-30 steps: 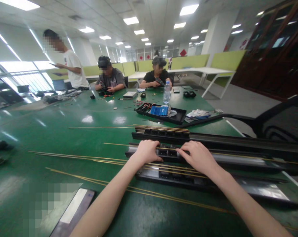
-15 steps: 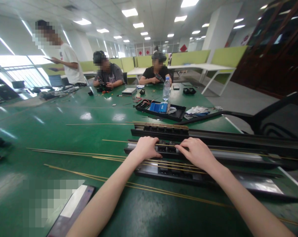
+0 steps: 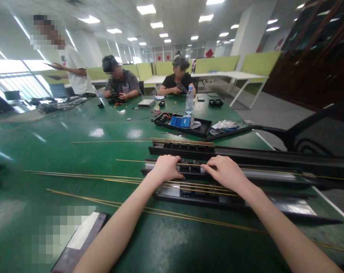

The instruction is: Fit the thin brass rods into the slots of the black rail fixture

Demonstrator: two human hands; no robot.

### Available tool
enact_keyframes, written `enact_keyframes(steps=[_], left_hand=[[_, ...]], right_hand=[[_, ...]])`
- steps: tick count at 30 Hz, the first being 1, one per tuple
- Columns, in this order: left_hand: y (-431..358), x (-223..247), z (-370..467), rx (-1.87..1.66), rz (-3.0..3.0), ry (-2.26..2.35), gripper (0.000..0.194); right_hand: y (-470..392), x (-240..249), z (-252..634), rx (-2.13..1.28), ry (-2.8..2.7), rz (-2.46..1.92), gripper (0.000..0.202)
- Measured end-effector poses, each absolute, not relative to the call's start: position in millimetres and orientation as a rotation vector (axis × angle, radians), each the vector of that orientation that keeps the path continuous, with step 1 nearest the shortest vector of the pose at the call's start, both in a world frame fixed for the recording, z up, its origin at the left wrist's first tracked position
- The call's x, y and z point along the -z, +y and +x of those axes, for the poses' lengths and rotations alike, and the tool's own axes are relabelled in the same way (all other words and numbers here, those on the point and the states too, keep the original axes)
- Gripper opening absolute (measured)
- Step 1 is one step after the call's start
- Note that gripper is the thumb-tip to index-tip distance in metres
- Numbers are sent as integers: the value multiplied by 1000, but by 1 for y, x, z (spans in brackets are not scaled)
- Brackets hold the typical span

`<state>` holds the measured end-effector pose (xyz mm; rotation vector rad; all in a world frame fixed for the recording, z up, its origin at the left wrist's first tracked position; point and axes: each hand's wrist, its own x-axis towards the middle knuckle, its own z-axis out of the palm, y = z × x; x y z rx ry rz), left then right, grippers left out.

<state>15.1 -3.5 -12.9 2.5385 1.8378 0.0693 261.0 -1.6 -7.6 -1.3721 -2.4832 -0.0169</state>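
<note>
A thin brass-coloured rod (image 3: pixel 130 160) runs lengthwise along the middle black channel (image 3: pixel 270 177), sticking out past its left end. My left hand (image 3: pixel 166 168) straddles this channel, fingers on the far side and thumb on the near side, closed around it. Small black blocks (image 3: pixel 194 165) sit in the channel between my hands. With thumb and forefinger together, my right hand (image 3: pixel 226 172) pinches the rod just right of the blocks. Nearer to me lies another black channel (image 3: pixel 200 201) with several rods (image 3: pixel 75 175) across it; a third channel (image 3: pixel 183 150) lies beyond.
Two more rods (image 3: pixel 172 217) lie on the green table (image 3: pixel 109 129) in front. A black tray (image 3: pixel 204 129) with a blue finned part, a water bottle (image 3: pixel 189 100) and gloves (image 3: pixel 226 126) are farther back. A chair (image 3: pixel 320 132) is at right. Two people sit opposite; another stands left.
The view has shifted slightly, so everything appears a little farther left. Both hands keep nearly the same places on the channel and the rod.
</note>
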Motion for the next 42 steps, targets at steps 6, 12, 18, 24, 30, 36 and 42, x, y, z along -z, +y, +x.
enact_keyframes(steps=[6, 12, 18, 24, 30, 36, 42], left_hand=[[-5, 11, 16, -50, 2541, 1835, 73], [-5, 11, 16, -42, 2538, 1846, 74], [-7, 8, 16, -21, 2512, 1841, 70], [-7, 7, 16, -1, 2490, 1849, 69], [-6, 9, 16, -21, 2504, 1840, 71], [-7, 7, 16, -16, 2487, 1842, 70], [-6, 9, 16, -45, 2492, 1835, 72]], right_hand=[[-2, 8, 262, 10, -2472, -1380, 38], [0, 12, 264, 13, -2463, -1358, 39], [-2, 9, 261, -20, -2462, -1364, 36], [-2, 8, 258, -116, -2421, -1437, 38], [-1, 12, 257, -77, -2428, -1388, 40], [-1, 11, 259, -37, -2436, -1392, 42], [-2, 11, 259, -49, -2435, -1412, 41]])
